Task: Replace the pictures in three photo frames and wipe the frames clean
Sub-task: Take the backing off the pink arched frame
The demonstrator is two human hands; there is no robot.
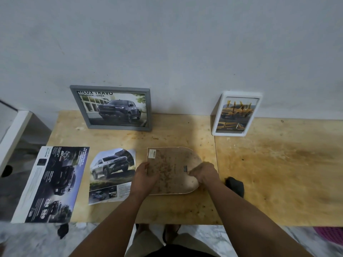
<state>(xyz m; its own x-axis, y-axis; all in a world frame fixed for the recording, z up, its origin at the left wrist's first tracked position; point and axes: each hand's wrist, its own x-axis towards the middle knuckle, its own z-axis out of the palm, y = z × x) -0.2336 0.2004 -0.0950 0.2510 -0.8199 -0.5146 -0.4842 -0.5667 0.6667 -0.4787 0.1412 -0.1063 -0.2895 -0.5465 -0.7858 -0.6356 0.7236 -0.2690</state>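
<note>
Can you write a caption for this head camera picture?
Both hands work on a stained frame back lying on the table.

One view only, head-worn, wide-angle. It looks forward and steeply down from above the near edge of the pale scuffed plywood tabletop (pixel 259 164), facing a grey-white plastered wall (pixel 176 43) at the table's far side. Both forearms enter from the bottom edge; the left hand (pixel 143 179) and right hand (pixel 204 173) sit near frame centre, close to the lens. Beyond the fingers the wall fills the upper half. Below the wrists, marbled floor shows. No second view to share.
</note>
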